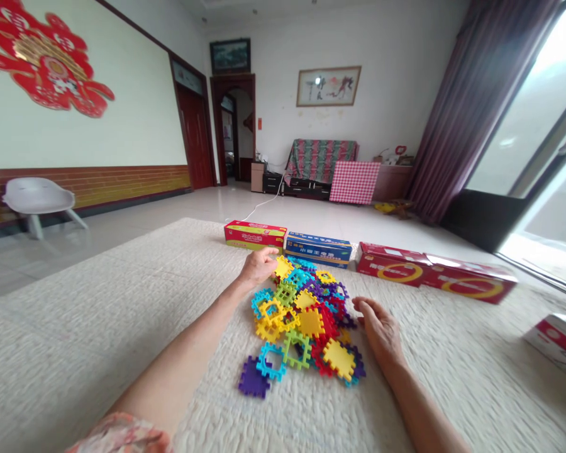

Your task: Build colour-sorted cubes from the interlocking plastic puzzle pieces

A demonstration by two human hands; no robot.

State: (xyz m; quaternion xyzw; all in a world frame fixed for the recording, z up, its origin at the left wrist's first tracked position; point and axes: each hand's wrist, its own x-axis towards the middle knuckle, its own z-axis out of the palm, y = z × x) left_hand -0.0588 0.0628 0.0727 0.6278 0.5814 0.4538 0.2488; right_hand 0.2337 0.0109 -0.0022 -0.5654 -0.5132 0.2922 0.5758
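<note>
Just behind the tile pile [311, 322] stands a blue box [318, 251].

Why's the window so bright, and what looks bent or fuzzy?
Head view: daylight probably washes out the window; same view, the curtain slants, likely lens distortion; same view, the texture of the mat smears at lower left, while the interlocking plastic tiles look sharper.

White wall [396, 75], purple curtain [446, 119], tiled floor [207, 206]

Colourful notched tiles [311, 322] lie heaped, overlapping.
</note>
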